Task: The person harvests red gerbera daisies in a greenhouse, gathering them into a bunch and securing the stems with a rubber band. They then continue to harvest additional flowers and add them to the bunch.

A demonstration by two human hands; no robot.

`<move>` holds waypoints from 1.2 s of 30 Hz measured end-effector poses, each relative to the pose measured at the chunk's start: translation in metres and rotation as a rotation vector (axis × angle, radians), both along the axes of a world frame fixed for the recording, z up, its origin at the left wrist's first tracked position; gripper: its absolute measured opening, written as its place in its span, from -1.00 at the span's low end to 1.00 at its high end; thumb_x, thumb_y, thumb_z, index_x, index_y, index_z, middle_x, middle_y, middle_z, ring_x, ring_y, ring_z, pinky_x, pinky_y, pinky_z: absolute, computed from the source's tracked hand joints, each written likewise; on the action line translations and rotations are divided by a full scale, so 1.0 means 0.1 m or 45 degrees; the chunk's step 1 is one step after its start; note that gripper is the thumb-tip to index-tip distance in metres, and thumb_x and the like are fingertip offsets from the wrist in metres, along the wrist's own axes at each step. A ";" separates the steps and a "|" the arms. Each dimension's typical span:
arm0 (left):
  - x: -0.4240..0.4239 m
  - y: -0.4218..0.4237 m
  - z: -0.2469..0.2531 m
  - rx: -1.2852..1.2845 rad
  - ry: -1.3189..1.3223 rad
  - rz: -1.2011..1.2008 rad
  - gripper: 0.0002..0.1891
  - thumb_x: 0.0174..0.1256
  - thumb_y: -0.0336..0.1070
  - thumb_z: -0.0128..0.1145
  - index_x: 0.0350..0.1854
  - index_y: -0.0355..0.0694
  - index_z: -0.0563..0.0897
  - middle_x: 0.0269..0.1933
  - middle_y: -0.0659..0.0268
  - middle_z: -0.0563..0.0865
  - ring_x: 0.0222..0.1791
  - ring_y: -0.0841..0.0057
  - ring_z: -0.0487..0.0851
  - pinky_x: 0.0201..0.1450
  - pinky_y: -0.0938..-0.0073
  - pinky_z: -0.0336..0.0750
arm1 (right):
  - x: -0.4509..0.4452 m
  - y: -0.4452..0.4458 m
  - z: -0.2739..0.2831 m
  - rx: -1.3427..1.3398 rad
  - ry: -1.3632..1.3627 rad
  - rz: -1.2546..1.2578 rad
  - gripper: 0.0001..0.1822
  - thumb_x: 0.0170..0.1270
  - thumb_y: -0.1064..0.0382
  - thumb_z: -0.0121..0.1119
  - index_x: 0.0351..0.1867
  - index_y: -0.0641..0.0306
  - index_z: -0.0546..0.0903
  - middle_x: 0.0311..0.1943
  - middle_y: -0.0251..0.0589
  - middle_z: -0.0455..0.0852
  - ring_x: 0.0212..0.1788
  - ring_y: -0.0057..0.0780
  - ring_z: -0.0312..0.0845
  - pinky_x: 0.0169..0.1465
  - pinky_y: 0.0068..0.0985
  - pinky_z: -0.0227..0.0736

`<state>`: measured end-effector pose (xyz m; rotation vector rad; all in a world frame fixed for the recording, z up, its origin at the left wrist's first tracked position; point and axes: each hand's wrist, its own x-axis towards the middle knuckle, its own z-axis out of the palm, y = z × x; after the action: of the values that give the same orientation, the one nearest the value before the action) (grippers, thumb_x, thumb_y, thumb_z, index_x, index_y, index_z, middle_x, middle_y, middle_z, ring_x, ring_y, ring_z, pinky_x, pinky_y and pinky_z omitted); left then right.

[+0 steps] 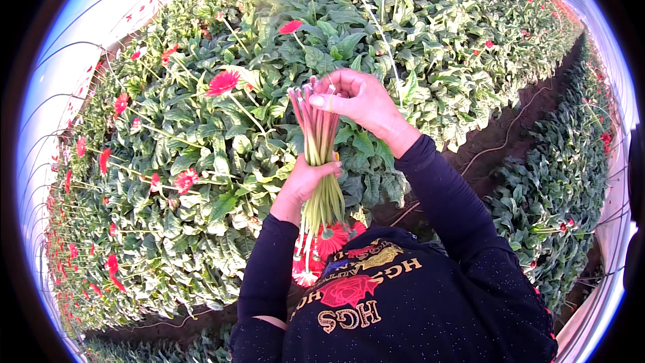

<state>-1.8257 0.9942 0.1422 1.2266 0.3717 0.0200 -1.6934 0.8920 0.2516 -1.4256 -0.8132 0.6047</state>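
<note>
A bunch of red gerbera daisies hangs upside down in front of my chest, its green stems (322, 196) upright and its red flower heads (330, 242) at the bottom against my dark shirt. Around the middle of the stems my left hand (306, 176) is closed, with the thumb across the front. At the top, my right hand (355, 98) touches the reddish cut ends of the stems (312, 106) with bent fingers and thumb; whether it grips any stem I cannot tell. A small yellow-orange thing shows beside my left thumb, too small to name.
A wide bed of leafy gerbera plants (252, 161) with red blooms (222, 83) lies before me. A thin white hoop (375, 20) arches over it. At the right, a dirt path (496, 131) with a thin hose separates another planted row (549, 186). Plastic tunnel walls curve along both sides.
</note>
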 end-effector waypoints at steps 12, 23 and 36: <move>0.13 0.10 -0.04 0.025 0.023 0.127 -0.75 -0.07 -0.55 0.21 -0.28 -0.33 0.52 -0.41 0.28 0.59 -0.44 0.48 0.59 -0.33 0.48 0.50 | -0.02 -0.16 -0.48 -0.469 -0.509 0.057 -0.36 -0.19 0.03 0.44 -0.10 0.27 0.42 -0.39 -0.33 0.57 -0.48 -0.61 0.39 -0.34 -0.60 0.36; 0.24 -0.03 -0.18 0.295 0.114 0.252 -0.84 -0.03 -0.43 0.30 -0.41 -0.30 0.58 -0.49 0.36 0.62 -0.55 0.63 0.56 -0.51 0.56 0.45 | -0.58 -0.61 -0.03 -0.211 -1.899 0.471 -0.81 0.12 0.09 0.10 -0.53 0.10 0.56 -0.36 -0.41 0.45 -0.23 -0.49 0.43 -0.32 -0.50 0.42; -0.13 -0.07 0.30 0.098 -0.104 0.089 -0.79 -0.03 -0.51 0.26 -0.33 -0.31 0.52 -0.46 0.34 0.58 -0.53 0.58 0.56 -0.42 0.53 0.50 | 0.64 -0.85 -0.73 -0.855 -0.978 0.481 -0.58 0.33 -0.12 -0.11 -0.41 0.16 0.57 -0.47 -0.27 0.57 -0.29 -0.32 0.53 -0.19 -0.36 0.40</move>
<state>-1.8390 0.9876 0.1718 1.2845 0.3451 0.1448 -1.6295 0.8069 0.1787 -2.1944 -1.6103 0.6467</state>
